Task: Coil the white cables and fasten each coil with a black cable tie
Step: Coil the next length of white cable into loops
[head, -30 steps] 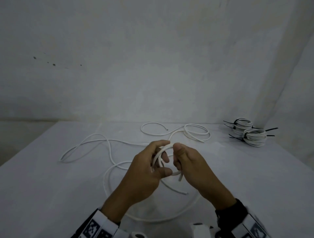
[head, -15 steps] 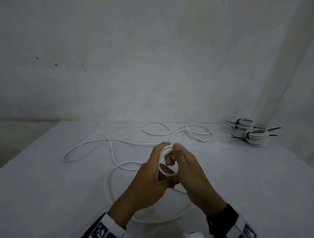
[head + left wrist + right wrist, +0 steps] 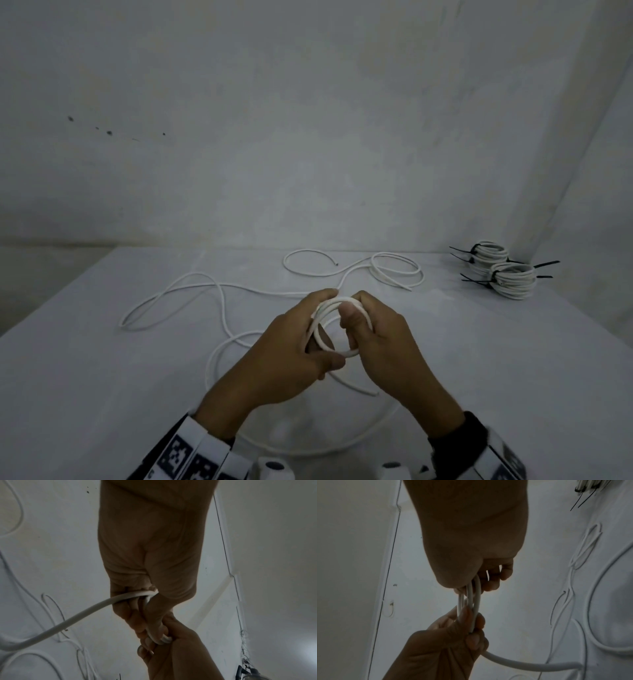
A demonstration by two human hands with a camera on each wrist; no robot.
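The thin white round cable (image 3: 337, 325) is mid-coiling — a small ring of a few turns is held up over the white desk (image 3: 102, 394), its long tail trailing in slack loops toward the far edge. The left hand (image 3: 294, 346) pinches the ring's near side, fingers curled behind; the right hand (image 3: 376, 339) clamps the opposite side under its thumb. Next, I'd judge, another turn gets drawn in (two tied white coils with black ties (image 3: 507, 274) wait far right).

two tied coils (image 3: 500, 270), two hands (both gripping)
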